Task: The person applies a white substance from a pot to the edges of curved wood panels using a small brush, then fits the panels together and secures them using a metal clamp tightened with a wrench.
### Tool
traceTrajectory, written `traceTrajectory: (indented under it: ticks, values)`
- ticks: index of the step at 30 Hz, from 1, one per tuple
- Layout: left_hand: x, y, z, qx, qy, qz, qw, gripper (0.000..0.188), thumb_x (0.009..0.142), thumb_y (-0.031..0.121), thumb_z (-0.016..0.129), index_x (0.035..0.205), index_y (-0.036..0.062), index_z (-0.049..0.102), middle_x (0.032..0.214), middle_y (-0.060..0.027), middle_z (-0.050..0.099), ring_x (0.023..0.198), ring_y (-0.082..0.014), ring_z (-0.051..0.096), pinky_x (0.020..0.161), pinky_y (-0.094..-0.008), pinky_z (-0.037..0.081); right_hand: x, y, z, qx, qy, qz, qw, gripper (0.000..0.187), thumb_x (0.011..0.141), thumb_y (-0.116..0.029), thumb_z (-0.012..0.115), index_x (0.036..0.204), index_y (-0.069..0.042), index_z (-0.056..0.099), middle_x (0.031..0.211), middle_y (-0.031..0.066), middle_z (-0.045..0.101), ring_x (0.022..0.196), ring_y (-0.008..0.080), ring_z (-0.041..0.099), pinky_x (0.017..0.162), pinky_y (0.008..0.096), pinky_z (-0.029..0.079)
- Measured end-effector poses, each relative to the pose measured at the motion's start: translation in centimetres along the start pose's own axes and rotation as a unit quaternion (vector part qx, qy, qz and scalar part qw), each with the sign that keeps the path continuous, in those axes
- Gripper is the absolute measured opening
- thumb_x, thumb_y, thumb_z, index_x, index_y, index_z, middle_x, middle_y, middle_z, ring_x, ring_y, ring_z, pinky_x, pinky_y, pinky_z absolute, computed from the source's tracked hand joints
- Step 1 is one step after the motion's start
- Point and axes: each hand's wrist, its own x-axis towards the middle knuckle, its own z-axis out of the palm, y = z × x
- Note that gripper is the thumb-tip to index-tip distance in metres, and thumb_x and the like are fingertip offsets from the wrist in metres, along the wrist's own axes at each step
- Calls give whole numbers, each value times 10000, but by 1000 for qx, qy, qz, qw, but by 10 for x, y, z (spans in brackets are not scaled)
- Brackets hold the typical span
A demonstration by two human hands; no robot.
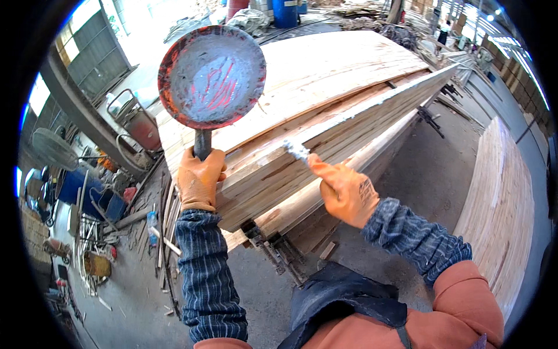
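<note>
My left hand [200,179], in an orange rubber glove, is wrapped round the short handle of a round pan [167,96]. The pan is raised with its inside facing me; grey-white paste coats it, with red streaks showing through. In my gloved right hand [347,193] is a small brush [297,150] whose end is covered in white paste. This brush end is at the upper edge of a thick wooden board [372,119] standing on its side. White paste lies along part of that edge. Behind it, a wide pale wood panel [343,55] lies flat.
Metal clamps [272,251] stick out below the near end of the boards. Another long wood panel [499,215] is at the right. Scrap wood strips [93,256], a fan [55,146] and a red wheeled tank [139,125] stand at the left. A blue barrel [285,13] is at the back.
</note>
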Motion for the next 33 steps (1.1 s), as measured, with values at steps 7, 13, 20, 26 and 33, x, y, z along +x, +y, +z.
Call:
traceTrajectory:
  ticks: [7, 13, 20, 26, 33]
  values:
    - [11, -11, -20, -97, -92, 18, 991, 265, 804, 214, 741, 922, 14, 614, 734, -71, 655, 555, -132, 590, 505, -263, 439, 4, -11, 15, -41, -11, -79, 996, 550, 917, -31, 565, 1459, -90, 486, 881, 183, 655, 782, 362, 668, 708, 445, 573]
    - [15, -24, -93, -88, -109, -8, 990, 254, 795, 224, 747, 906, 43, 608, 764, -60, 655, 625, -139, 641, 525, -253, 454, 2, -26, 6, -53, -3, -37, 998, 435, 895, 9, 563, 1320, -54, 627, 1196, 159, 700, 938, 343, 692, 816, 396, 580]
    - [7, -85, -73, -250, -16, -13, 968, 317, 777, 212, 767, 954, 3, 608, 801, -66, 676, 709, -172, 686, 630, -285, 509, 1, -50, 7, -75, 6, 1, 997, 408, 890, 11, 575, 1291, -29, 636, 1236, 201, 679, 1045, 351, 686, 890, 399, 567]
    - [-2, -78, -54, -282, 33, -9, 959, 364, 742, 168, 799, 941, -33, 570, 798, -87, 654, 685, -174, 656, 715, -308, 570, -9, -96, 37, -27, -5, -45, 999, 374, 898, -35, 578, 1264, -7, 647, 1277, 198, 666, 1077, 334, 687, 939, 401, 561]
    - [-14, -66, -50, -273, 75, -3, 959, 314, 765, 180, 760, 943, 13, 562, 713, -73, 641, 594, -145, 587, 561, -302, 481, -15, -135, 63, -45, -17, -78, 996, 501, 983, -130, 523, 1475, -95, 437, 836, 191, 625, 640, 322, 664, 560, 412, 568]
